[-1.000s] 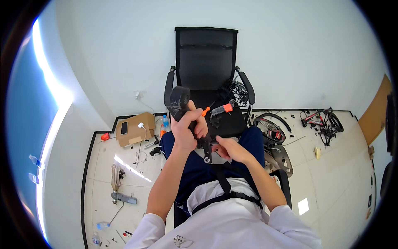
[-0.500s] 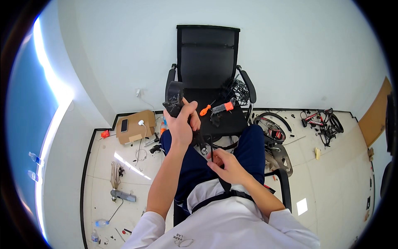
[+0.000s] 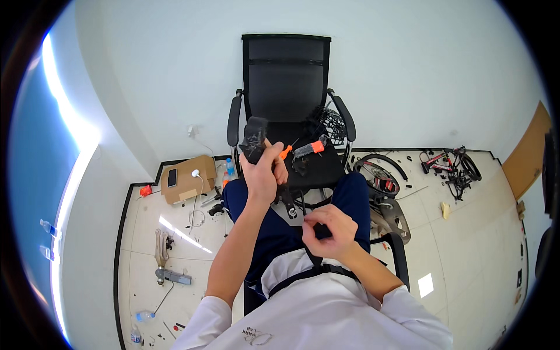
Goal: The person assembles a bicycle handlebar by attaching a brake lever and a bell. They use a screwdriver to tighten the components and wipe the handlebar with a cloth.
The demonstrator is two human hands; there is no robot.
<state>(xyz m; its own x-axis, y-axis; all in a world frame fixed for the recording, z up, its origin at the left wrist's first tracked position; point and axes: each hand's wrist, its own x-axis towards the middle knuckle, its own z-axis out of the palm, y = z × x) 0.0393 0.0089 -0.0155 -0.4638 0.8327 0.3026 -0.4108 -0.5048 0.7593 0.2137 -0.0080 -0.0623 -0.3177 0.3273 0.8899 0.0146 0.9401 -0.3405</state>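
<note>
The person is sitting, and the left hand (image 3: pixel 262 172) is holding up a black bike saddle (image 3: pixel 254 139) at centre frame, fingers wrapped fully round its underside. From that grip a thin dark stem (image 3: pixel 289 204), perhaps a rail or clamp part, is hanging down toward the lap. The right hand (image 3: pixel 325 230) is working lower, just right of centre, with its fingers curled tight and pinching something small and dark; what it is cannot be told.

Doing this well probably means keeping the saddle steady and upright while the pinching hand is brought to the stem's lower end, since a small part could easily slip into the lap.

Just above the hands, a black office chair (image 3: pixel 286 81) is standing with orange-tipped tools (image 3: pixel 309 147) on its seat. Bike wheels (image 3: pixel 379 172) are lying to the right, and a cardboard box (image 3: pixel 188 178) to the left. Open room is lying mostly between the knees and the chair's front edge.
</note>
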